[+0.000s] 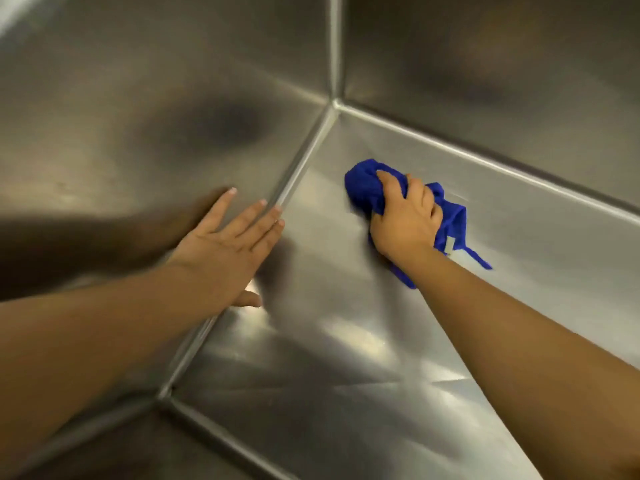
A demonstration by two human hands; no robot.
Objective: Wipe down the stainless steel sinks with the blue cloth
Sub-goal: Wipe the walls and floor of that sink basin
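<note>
I am looking down into a deep stainless steel sink [329, 358]. My right hand [407, 220] grips a bunched blue cloth [365, 190] and holds it against the sink floor near the far corner. A tail of the cloth with a small white tag trails out to the right of my wrist. My left hand [225, 251] lies flat with straight fingers against the left wall of the sink, just above the seam where the wall meets the floor.
The far wall [485, 64] and left wall [138, 98] meet in a vertical corner seam at top centre. A near seam runs along the bottom left. The floor shows bright reflections between my two arms.
</note>
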